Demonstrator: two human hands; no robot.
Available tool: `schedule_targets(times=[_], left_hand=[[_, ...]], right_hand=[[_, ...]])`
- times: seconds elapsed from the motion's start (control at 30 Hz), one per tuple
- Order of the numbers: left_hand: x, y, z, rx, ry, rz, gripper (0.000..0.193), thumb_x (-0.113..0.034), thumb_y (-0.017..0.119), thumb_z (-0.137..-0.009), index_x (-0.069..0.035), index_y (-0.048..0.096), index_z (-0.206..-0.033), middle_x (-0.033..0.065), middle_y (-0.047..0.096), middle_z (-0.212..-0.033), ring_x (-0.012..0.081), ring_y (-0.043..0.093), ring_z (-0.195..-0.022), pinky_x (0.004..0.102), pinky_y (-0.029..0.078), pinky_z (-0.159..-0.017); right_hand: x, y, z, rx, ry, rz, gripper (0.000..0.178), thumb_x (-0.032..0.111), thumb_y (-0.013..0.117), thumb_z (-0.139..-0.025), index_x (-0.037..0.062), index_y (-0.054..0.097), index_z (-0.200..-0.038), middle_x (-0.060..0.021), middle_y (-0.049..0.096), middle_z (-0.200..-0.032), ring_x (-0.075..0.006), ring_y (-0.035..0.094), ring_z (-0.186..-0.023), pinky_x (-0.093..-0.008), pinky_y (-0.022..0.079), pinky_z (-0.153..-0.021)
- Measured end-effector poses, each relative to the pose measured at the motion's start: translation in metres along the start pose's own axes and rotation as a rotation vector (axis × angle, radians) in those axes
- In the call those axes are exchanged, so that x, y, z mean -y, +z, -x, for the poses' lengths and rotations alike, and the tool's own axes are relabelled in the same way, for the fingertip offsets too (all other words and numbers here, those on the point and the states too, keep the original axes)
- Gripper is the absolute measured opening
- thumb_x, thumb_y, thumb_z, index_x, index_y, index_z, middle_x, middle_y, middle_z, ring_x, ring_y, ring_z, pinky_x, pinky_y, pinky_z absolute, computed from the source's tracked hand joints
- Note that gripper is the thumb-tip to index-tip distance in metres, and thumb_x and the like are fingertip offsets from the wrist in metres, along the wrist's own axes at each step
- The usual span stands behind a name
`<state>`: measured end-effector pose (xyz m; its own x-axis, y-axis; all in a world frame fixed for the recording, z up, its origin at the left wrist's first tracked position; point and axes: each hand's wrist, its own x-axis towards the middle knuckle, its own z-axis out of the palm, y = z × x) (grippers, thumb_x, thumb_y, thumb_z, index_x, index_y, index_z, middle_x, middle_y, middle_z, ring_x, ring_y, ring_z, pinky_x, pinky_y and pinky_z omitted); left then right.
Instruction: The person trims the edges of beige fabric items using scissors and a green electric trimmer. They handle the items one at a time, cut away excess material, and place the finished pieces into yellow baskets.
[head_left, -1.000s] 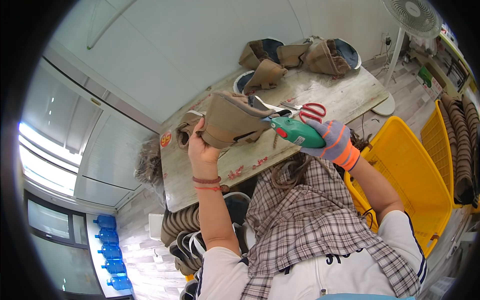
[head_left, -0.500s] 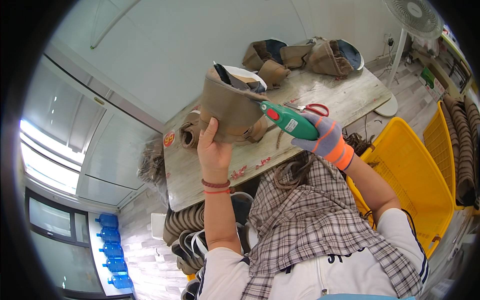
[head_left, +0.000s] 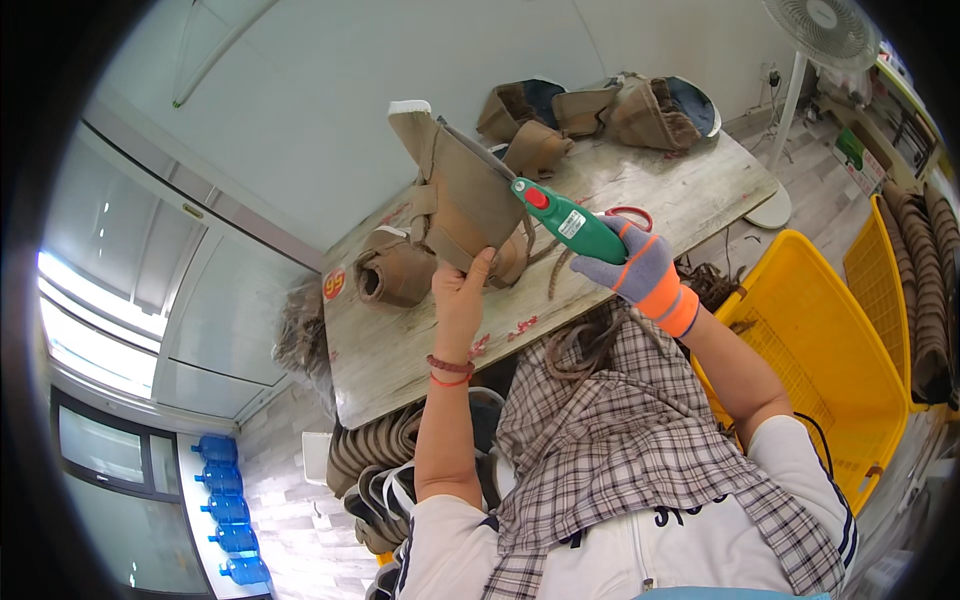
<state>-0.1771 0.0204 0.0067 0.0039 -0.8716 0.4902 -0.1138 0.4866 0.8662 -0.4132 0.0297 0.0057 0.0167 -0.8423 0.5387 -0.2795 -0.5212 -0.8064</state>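
While your bare left hand (head_left: 462, 300) grips the tan fabric boot upper (head_left: 462, 200) above the bench (head_left: 560, 300), keep the green handheld trimming tool (head_left: 568, 222) clenched in your gloved right hand (head_left: 640, 270) steady along the seam.

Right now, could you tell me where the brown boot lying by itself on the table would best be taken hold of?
Probably at its open cuff. The brown boot lies on its side on the table, opening turned toward the left edge, so fingers could likely hook the rim from that side, apart from the left hand.

Matt brown suede boot (head_left: 465, 195), glossy plastic tool (head_left: 568, 220)
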Motion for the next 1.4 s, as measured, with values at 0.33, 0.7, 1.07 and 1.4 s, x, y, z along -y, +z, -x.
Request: schedule_targets(times=[0.33, 0.7, 1.07, 1.4], left_hand=[[0.009, 0.024, 0.006, 0.223, 0.38, -0.64, 0.019, -0.004, 0.059, -0.078, 0.002, 0.059, -0.096, 0.0193, 0.056, -0.098, 0.0379, 0.051, -0.09, 0.0422, 0.042, -0.076], [0.011, 0.0, 0.028, 0.134, -0.252, -0.305, 0.022, -0.011, 0.058, -0.084, -0.002, 0.059, -0.104, 0.0128, 0.058, -0.104, 0.0287, 0.055, -0.097, 0.041, 0.043, -0.081], [0.015, -0.062, 0.112, -0.139, -1.03, 1.03, 0.029, -0.028, 0.046, -0.092, -0.002, 0.057, -0.1, 0.0115, 0.061, -0.088, 0.023, 0.058, -0.08, 0.0383, 0.048, -0.072], [0.062, -0.076, 0.172, -0.237, -1.193, 1.03, 0.029, -0.019, 0.045, -0.093, 0.002, 0.053, -0.111, 0.0139, 0.061, -0.105, 0.0239, 0.061, -0.091, 0.0371, 0.051, -0.081]], right_hand=[[-0.007, -0.02, -0.005, -0.003, 0.306, -0.17, 0.048, 0.033, 0.077, -0.069, 0.0001, 0.061, -0.1, -0.004, 0.062, -0.072, -0.009, 0.055, -0.062, -0.024, 0.046, -0.057], [-0.035, -0.064, 0.004, -0.022, 0.357, 0.086, 0.055, 0.045, 0.073, -0.069, 0.0013, 0.06, -0.101, -0.0048, 0.063, -0.071, -0.0113, 0.06, -0.064, -0.0244, 0.047, -0.059], [-0.227, -0.085, -0.056, 0.231, 0.146, 1.206, 0.045, 0.046, 0.062, -0.075, 0.0105, 0.053, -0.101, -0.0132, 0.063, -0.091, -0.0317, 0.061, -0.082, -0.0402, 0.048, -0.071], [-0.222, 0.004, -0.037, 0.415, -0.072, 1.075, 0.044, 0.042, 0.056, -0.083, 0.011, 0.055, -0.115, -0.0137, 0.059, -0.105, -0.0298, 0.052, -0.102, -0.0369, 0.042, -0.088]])
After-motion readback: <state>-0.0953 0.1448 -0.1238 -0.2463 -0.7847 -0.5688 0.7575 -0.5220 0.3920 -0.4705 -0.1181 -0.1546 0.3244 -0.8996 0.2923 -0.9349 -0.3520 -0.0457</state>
